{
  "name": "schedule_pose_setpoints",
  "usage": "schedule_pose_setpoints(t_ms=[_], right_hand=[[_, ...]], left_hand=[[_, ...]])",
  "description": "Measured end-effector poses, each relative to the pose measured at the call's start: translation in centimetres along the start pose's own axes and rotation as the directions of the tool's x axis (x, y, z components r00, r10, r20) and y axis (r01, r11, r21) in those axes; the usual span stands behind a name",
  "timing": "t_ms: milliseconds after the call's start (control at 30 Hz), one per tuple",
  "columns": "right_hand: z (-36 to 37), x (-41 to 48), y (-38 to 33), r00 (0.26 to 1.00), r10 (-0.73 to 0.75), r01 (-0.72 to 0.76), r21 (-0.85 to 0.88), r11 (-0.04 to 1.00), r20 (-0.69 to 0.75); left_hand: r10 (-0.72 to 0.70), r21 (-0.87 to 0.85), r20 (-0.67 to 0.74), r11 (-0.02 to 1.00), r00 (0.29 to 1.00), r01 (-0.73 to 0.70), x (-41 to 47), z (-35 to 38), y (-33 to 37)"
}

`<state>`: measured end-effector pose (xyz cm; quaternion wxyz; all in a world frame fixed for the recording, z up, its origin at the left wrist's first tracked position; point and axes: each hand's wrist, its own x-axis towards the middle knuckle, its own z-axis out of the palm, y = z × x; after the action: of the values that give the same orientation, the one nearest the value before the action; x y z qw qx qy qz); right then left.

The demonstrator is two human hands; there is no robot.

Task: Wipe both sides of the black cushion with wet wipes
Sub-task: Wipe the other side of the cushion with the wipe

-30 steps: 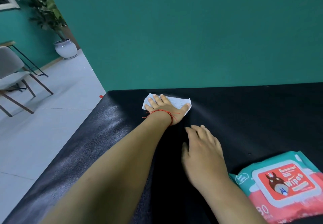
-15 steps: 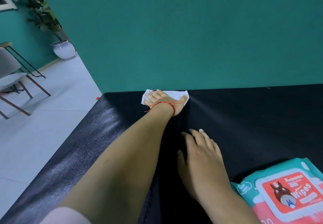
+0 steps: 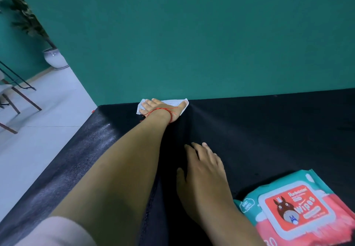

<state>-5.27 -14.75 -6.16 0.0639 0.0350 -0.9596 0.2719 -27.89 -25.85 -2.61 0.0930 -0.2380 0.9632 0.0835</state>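
Observation:
The black cushion [image 3: 259, 130] fills the lower part of the head view, its far edge against a teal wall. My left hand [image 3: 163, 109], with a red string at the wrist, presses flat on a white wet wipe [image 3: 173, 102] at the cushion's far edge near the left corner. The wipe shows on both sides of the hand. My right hand [image 3: 203, 169] rests flat on the cushion nearer to me, fingers straight and holding nothing.
A teal and red pack of wet wipes [image 3: 295, 209] lies on the cushion at the lower right, lid closed. Beyond the cushion's left edge is grey floor with a chair [image 3: 11, 96] and a potted plant [image 3: 54, 58]. The teal wall [image 3: 192, 34] rises behind.
My left hand has pushed the wipe farther away, from mid-cushion up to the far edge by the wall. My right hand stays pressed in about the same spot.

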Motion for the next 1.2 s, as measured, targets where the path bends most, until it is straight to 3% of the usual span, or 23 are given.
schedule_pose_setpoints(t_ms=[367, 600, 733, 933, 1200], right_hand=[[0.4, 0.0, -0.7, 0.997, 0.058, -0.061, -0.063, 0.996, -0.056], [-0.5, 0.6, -1.0, 0.989, 0.145, -0.140, 0.121, 0.983, -0.033], [-1.3, 0.9, -0.9, 0.990, 0.134, -0.140, 0.178, 0.974, 0.048], [-2.1, 1.3, -0.1, 0.972, 0.213, -0.165, 0.371, 0.914, -0.094], [-2.0, 2.0, 1.9, 0.951, 0.283, -0.241, 0.268, 0.933, -0.128]], left_hand=[[-0.006, 0.011, 0.000, 1.000, 1.000, 0.006, 0.9, 0.2, 0.0], [0.009, 0.005, 0.070, 1.000, 0.998, -0.009, -1.0, 0.7, 2.4], [0.053, 0.007, 0.088, 0.999, 0.995, -0.054, -2.5, 1.5, 4.7], [0.109, 0.026, 0.096, 0.993, 0.989, -0.111, -4.1, 2.2, 7.4], [0.194, 0.048, 0.068, 0.979, 0.979, -0.198, -5.8, 3.7, 8.9]])
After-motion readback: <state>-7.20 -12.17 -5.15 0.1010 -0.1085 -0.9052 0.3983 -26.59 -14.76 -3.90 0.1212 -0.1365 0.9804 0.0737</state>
